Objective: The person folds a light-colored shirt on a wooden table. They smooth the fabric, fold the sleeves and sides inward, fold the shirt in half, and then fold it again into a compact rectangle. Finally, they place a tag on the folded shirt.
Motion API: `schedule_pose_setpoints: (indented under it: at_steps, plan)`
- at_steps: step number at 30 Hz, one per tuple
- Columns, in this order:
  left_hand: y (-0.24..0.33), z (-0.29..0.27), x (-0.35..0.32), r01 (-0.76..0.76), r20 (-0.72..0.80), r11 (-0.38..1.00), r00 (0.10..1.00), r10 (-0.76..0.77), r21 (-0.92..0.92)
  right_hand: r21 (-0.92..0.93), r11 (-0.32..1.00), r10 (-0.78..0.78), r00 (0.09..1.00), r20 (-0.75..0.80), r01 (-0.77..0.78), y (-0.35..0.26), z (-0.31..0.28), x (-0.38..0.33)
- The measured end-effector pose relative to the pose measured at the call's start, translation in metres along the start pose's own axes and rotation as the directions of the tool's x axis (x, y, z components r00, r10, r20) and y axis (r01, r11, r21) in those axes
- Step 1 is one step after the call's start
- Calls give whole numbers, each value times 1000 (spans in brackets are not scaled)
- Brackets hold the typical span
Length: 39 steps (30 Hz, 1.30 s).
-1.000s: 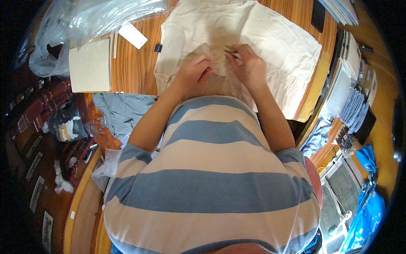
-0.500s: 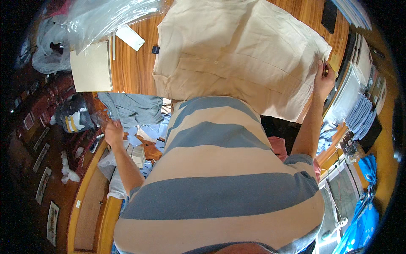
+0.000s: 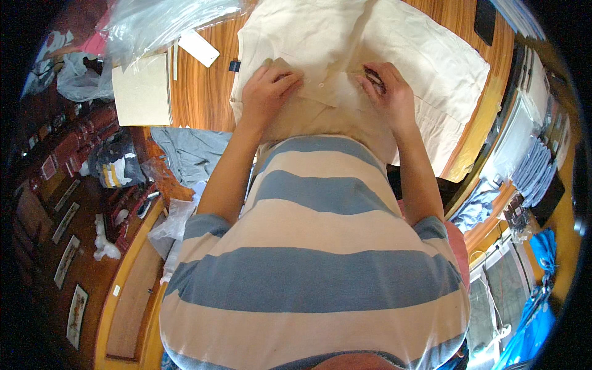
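A cream button shirt [image 3: 441, 80] lies spread over the wood-grain table, with a small button near its middle and a dark tag at its left edge. On its left part rests my left hand [image 3: 266, 92], the fingers bent and closed at the cloth; the fingertips are partly hidden. My right hand [image 3: 396, 98] is curled just right of the button, low over the shirt. Within its fingers sits a small dark tool [image 3: 374, 80] with a loop-like shape, whose exact kind I cannot make out.
Left on the table [image 3: 200, 92] are a beige board [image 3: 142, 92], a white card [image 3: 198, 48] and clear plastic bags [image 3: 163, 28]. A black phone [image 3: 485, 21] lies far right. Folded blue garments [image 3: 531, 166] stack beyond the right edge. Grey cloth [image 3: 191, 151] lies below the table's left side.
My left hand has come up from beside the table onto the shirt. My right hand has moved left from the shirt's right edge toward its middle, with the dark tool still in it.
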<state>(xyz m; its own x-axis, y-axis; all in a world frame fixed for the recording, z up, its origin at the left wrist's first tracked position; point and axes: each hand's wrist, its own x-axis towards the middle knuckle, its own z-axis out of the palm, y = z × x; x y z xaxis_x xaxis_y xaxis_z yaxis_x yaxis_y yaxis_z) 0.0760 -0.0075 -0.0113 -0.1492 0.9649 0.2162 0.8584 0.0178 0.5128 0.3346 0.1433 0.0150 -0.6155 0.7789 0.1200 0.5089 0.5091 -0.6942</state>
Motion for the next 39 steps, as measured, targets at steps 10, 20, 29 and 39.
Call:
schedule_pose_setpoints:
  at_steps: [10, 20, 29, 39]
  plan:
    - [-9, -2, 12, -40, -11, 995, 999, 39, -94, -72, 997, -5, 981, 195, 19, -42, 27, -3]
    - [-14, 0, 16, -90, -79, 978, 994, 76, -188, -117, 992, 83, 945, 318, -48, -52, 56, 16]
    - [-19, 5, 14, -107, -109, 971, 990, 85, -214, -80, 989, 146, 921, 360, -125, -56, 60, 19]
    - [-21, 8, 13, -73, -76, 977, 995, 59, -202, 16, 975, 197, 895, 401, -222, -54, 58, 21]
